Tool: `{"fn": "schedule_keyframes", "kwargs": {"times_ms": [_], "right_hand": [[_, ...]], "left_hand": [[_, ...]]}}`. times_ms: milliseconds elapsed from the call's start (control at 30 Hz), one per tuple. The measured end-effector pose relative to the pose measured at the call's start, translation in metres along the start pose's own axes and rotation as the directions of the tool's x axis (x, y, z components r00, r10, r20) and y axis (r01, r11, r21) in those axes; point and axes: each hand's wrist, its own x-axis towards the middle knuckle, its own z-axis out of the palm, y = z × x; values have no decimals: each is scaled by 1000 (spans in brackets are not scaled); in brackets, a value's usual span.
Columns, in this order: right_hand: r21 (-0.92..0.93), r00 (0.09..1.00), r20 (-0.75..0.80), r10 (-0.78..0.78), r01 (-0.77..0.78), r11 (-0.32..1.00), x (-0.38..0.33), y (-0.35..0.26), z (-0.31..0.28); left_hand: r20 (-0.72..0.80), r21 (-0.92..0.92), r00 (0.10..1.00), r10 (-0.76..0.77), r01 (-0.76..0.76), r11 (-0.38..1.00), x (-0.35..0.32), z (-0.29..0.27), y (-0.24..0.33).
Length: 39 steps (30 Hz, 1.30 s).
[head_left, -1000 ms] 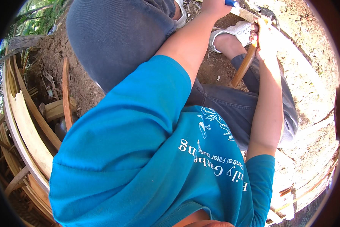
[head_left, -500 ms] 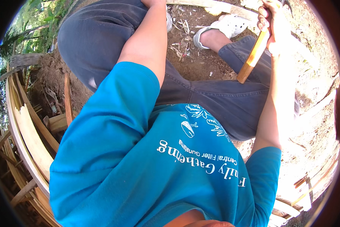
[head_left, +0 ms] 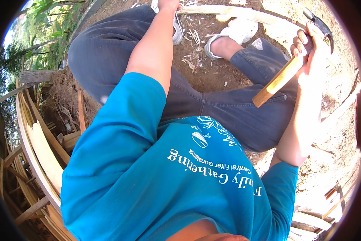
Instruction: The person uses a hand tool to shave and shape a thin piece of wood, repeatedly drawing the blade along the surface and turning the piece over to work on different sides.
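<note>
A claw hammer (head_left: 277, 81) with a yellow-brown wooden handle and dark metal head is gripped in my right hand (head_left: 309, 50), its fingers wrapped round the handle just below the head. The handle's free end points down and left, over my leg. At the top edge, my left hand (head_left: 169, 4) is partly cut off, and its curled fingers meet the left end of a long, pale wood strip (head_left: 236, 13). This strip curves away to the right, past my shoe and toward the hammer hand.
My bent legs (head_left: 108, 52) in dark trousers frame the dirt ground (head_left: 200, 74), where pale shavings (head_left: 193, 37) are scattered. A white clog (head_left: 241, 31) is on one foot. Split wood lengths (head_left: 42, 148) are stacked at the left, with more pieces (head_left: 309, 221) at lower right.
My right hand has swung outward to the right and slightly down with the hammer, bringing its head fully into view. The view has shifted a little, showing more of my left hand.
</note>
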Motion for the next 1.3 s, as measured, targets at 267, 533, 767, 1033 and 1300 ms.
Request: {"fn": "schedule_keyframes", "kwargs": {"times_ms": [267, 533, 767, 1033, 1300], "right_hand": [[-57, 993, 114, 15, -8, 998, 1, 6, -16], [-58, 996, 73, 59, -55, 997, -21, -9, 20], [-59, 991, 77, 107, -102, 993, -23, -9, 25], [-29, 990, 107, 97, -94, 995, -24, -3, 22], [-98, 989, 113, 94, -83, 992, -22, 1, 14]], "left_hand": [[205, 275, 909, -363, 303, 913, -43, 24, -11], [70, 342, 978, -197, 162, 926, -41, 39, -36], [75, 295, 991, -111, 84, 952, -47, 49, -48], [19, -214, 994, -104, 105, 971, -49, 46, -71], [86, -154, 982, -169, 181, 971, -90, 48, 7]]}}
